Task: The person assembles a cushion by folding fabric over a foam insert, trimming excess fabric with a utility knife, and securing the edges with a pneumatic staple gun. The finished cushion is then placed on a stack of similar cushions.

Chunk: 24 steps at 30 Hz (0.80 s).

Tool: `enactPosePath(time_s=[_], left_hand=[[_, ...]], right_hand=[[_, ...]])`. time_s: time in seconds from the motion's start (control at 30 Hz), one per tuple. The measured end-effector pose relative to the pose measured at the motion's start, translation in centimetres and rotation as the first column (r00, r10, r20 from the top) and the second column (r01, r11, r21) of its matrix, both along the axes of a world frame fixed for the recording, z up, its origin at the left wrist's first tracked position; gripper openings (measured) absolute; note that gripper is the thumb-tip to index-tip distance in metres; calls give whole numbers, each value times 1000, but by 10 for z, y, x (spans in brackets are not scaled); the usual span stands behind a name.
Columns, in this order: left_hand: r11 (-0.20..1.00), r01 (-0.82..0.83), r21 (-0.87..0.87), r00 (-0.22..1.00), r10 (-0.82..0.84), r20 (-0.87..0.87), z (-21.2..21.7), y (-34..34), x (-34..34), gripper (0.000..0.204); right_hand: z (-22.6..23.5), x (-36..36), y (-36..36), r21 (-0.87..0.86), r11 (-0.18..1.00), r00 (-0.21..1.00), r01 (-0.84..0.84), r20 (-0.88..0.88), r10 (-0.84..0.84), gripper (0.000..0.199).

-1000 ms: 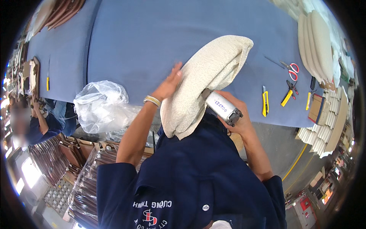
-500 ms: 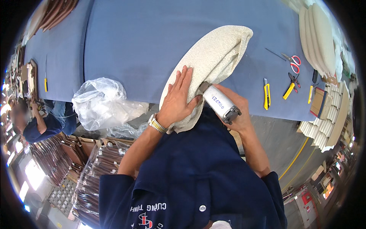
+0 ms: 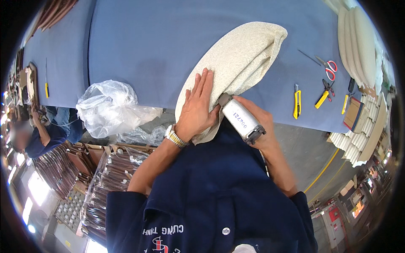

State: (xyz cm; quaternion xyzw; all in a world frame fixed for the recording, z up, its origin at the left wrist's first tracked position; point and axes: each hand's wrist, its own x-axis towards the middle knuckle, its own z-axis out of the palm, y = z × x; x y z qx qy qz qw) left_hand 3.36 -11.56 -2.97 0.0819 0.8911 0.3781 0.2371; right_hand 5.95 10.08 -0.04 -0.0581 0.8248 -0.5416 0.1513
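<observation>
Right hand (image 3: 257, 122) grips cylindrical tool (image 3: 241, 119) — woven cushion (image 3: 240, 59).

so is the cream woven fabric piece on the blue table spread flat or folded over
Folded over: the cream woven fabric piece shows a rounded doubled edge at its far end, with the left hand flat on it.

— What carried everything?
— A long table (image 3: 160, 46) covered in blue cloth.
— And what lay on it?
— A folded beige fabric piece (image 3: 240, 59), a crumpled clear plastic bag (image 3: 110, 107) at the near edge, a yellow utility knife (image 3: 297, 102), red-handled scissors (image 3: 330, 67), and yellow-handled pliers (image 3: 322, 96).
</observation>
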Motion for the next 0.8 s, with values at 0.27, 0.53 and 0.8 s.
enactPosePath(time_s=[0.27,0.53,0.8], left_hand=[[1000,7,3,1000,-7,-17,-3,-4,4,103],[1000,-4,-23,1000,4,-4,-2,4,4,104],[998,-50,30,999,50,12,-2,-2,6,107]], right_hand=[[8,8,2,34,998,998,-58,-19,59,57],[6,8,-4,42,999,1000,-29,-1,29,54],[16,13,-1,61,991,991,-123,56,120,65]])
